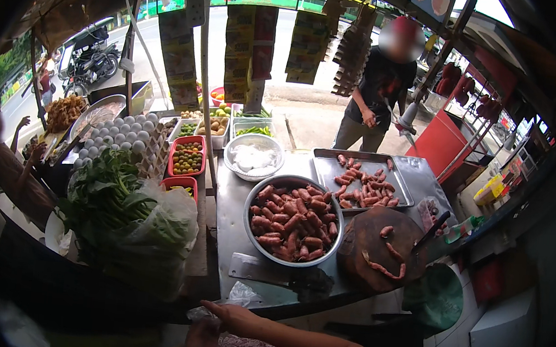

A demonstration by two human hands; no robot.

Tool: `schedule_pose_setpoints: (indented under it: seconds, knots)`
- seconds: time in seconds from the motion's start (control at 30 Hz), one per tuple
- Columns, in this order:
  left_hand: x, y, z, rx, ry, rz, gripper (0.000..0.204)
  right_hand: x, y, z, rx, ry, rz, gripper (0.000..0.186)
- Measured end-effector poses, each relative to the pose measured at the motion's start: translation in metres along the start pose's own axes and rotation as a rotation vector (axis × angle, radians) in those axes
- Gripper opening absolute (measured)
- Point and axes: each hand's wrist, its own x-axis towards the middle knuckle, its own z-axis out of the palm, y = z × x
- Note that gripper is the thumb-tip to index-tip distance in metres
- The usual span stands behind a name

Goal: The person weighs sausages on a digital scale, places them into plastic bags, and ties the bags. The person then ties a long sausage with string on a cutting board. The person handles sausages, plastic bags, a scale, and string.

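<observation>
Low in the view, my right hand (232, 317) reaches left across my body, its fingers closed at a clear plastic bag (199, 312). My left hand (202, 340), partly in shadow, is closed round the bag's lower part. Crumpled clear plastic (243, 295) shows just beyond, at the table's near edge; whether it joins the bag I cannot tell. A wide-bladed cleaver (259, 269) lies flat on the metal table (225, 218). Behind it stands a grey basin (247, 227) heaped with short reddish sausages (297, 219).
A round chopping board (364, 249) bears linked sausage (385, 271); a knife (431, 232) is beside it. Behind is a metal tray (322, 168) of sausages. Leafy greens (109, 187), eggs (125, 132) and produce fill the left. A person (384, 83) stands across the table; another (21, 169) is far left.
</observation>
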Motion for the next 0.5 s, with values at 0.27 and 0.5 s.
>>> schedule_pose_setpoints:
  seconds: [0.27,0.5]
  knots:
    - [-0.032,0.001,0.036,0.048,0.043,-0.005,0.026,-0.010,-0.012,-0.002,-0.039,-0.124,0.041,0.087]
    - [-0.079,-0.028,0.001,0.393,0.347,0.116,0.023,-0.036,-0.072,0.054,0.093,-0.159,0.059,0.073]
